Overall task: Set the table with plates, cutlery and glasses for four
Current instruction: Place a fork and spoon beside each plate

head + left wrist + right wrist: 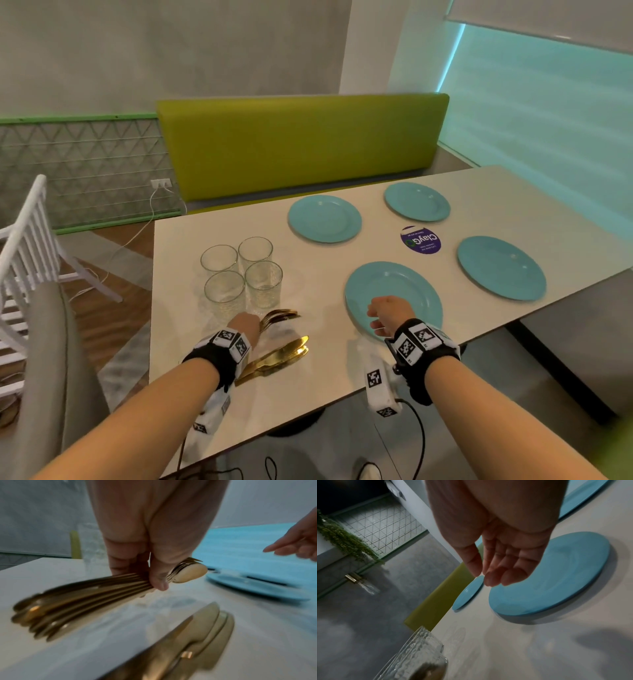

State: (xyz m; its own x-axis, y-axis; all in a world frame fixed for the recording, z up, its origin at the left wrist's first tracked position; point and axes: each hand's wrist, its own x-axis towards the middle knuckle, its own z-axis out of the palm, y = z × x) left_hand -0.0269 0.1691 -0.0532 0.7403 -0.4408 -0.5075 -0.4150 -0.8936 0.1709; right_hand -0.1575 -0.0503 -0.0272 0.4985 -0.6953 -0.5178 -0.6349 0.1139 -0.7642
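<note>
Several blue plates lie on the white table (239, 394); the nearest plate (404, 284) (556, 582) is under my right hand (387, 308) (494, 572), which hovers over its near rim with relaxed fingers and holds nothing. My left hand (245, 325) (145, 566) grips a bundle of gold forks and spoons (279, 317) (82, 601) just above the table. A stack of gold knives (274, 359) (197, 635) lies on the table to its right. Several clear glasses (241, 274) stand in a cluster just beyond my left hand.
A purple round sticker (420, 240) sits between the plates. A green bench back (301, 144) runs behind the table. A white chair (27, 246) and a grey seat (48, 359) stand at the left. Cables hang off the table's near edge.
</note>
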